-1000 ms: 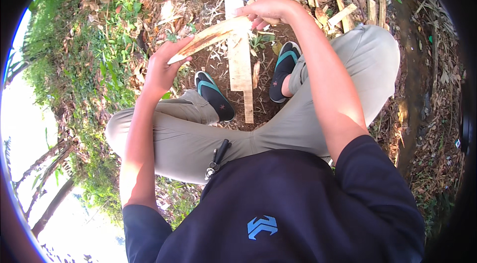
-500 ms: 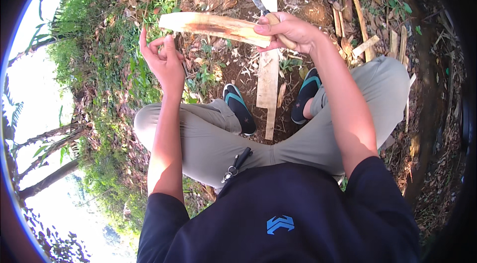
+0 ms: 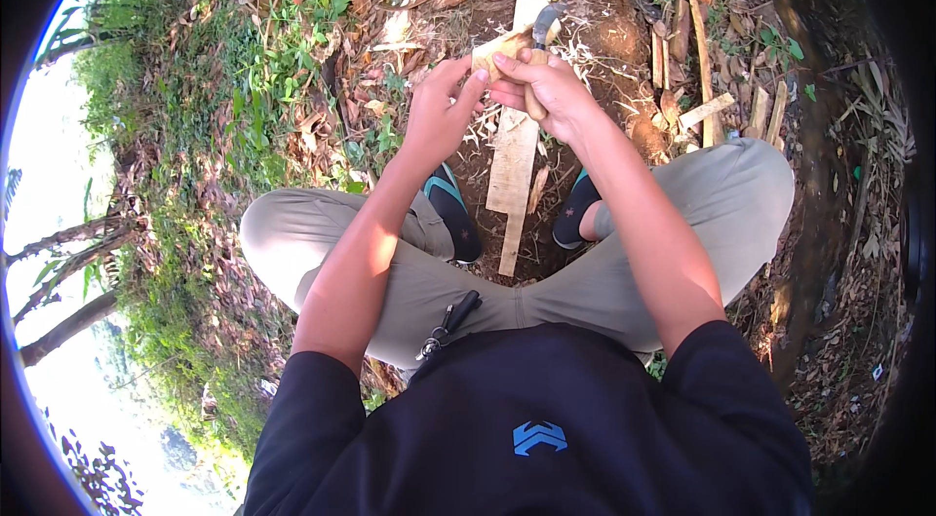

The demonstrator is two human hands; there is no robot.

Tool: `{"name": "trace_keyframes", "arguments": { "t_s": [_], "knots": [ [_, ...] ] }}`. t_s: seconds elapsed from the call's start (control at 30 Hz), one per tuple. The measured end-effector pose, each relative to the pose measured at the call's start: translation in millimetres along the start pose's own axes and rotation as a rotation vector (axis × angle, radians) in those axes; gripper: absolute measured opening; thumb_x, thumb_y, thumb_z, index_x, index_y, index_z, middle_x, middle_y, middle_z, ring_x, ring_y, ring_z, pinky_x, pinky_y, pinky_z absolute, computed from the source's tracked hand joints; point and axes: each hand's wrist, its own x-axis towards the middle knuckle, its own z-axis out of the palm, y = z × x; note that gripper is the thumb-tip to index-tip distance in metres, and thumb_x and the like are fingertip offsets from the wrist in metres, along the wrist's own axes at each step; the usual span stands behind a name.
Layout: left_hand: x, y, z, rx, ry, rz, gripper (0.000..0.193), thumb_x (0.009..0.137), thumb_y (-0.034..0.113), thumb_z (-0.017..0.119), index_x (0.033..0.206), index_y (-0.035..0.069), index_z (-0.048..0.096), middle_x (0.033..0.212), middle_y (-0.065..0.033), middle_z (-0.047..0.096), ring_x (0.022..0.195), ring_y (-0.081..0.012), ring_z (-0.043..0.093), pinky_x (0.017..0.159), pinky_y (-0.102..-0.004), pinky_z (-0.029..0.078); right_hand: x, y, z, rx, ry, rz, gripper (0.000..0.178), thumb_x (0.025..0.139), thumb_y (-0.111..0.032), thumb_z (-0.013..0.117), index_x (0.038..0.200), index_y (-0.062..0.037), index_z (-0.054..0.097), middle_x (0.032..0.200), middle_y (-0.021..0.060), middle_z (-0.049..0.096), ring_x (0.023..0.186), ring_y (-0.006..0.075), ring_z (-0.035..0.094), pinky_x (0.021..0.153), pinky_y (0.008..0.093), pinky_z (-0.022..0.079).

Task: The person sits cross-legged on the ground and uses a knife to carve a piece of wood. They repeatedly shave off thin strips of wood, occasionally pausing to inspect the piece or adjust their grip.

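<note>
A pale piece of wood (image 3: 487, 55), seen foreshortened, is held up in front of me between both hands. My left hand (image 3: 444, 112) is closed on its near left end, thumb and fingers pinching it. With the thumb pressed on the wood, my right hand (image 3: 556, 99) also grips a knife (image 3: 535, 105). This knife has a light wooden handle and a short, curved dark blade pointing away from me, beside the wood. Below the hands, a long flat board (image 3: 511, 160) lies on the ground between my feet, a narrow strip at its near end.
My feet in dark sandals (image 3: 452, 214) flank the board. Wood shavings (image 3: 585, 53) scatter over the soil around it. Several wood offcuts (image 3: 704, 58) lie at the far right. Leaf litter and green plants (image 3: 263, 97) cover the ground on the left.
The wood has swung from lying crosswise to pointing away from me. My left hand has moved right and taken hold of its end. The knife stays in my right hand.
</note>
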Motion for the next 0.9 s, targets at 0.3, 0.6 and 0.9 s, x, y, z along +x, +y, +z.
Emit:
{"name": "trace_keyframes", "arguments": {
  "t_s": [0.3,0.6,0.9],
  "knots": [
    [1,-11,8,-0.133,-0.003,-0.143,0.042,0.094,0.03,0.063,0.125,0.002,0.06,0.102,-0.007,0.059,0.071,-0.0106,0.065,0.054,-0.0213,0.049,9,11,0,-0.035,0.073,-0.021,0.014,0.088,-0.008,0.068,0.086,-0.0042,0.054,0.091,0.0115,0.068,0.078,0.0153,0.069,0.069,0.0236,0.058],
    [0,-26,13,0.256,0.026,-0.201,0.045,0.087,0.044,0.068,0.11,0.004,0.067,0.052,-0.0074,0.058,0.05,-0.0141,0.059,0.048,-0.0295,0.041,12,25,-1,-0.305,0.168,0.041,0.016,0.091,-0.014,0.064,0.094,0.0002,0.058,0.087,0.0118,0.067,0.075,0.0195,0.069,0.066,0.0284,0.059],
    [-20,-55,9,0.453,-0.113,-0.337,0.038,0.091,0.037,0.06,0.104,0.002,0.067,0.082,-0.0173,0.068,0.073,-0.0269,0.066,0.066,-0.0378,0.049,-24,36,-28,-0.874,0.212,0.332,0.035,0.094,-0.025,0.058,0.103,0.0092,0.058,0.089,0.0179,0.068,0.065,0.0206,0.069,0.051,0.03,0.055]
  ]
}}
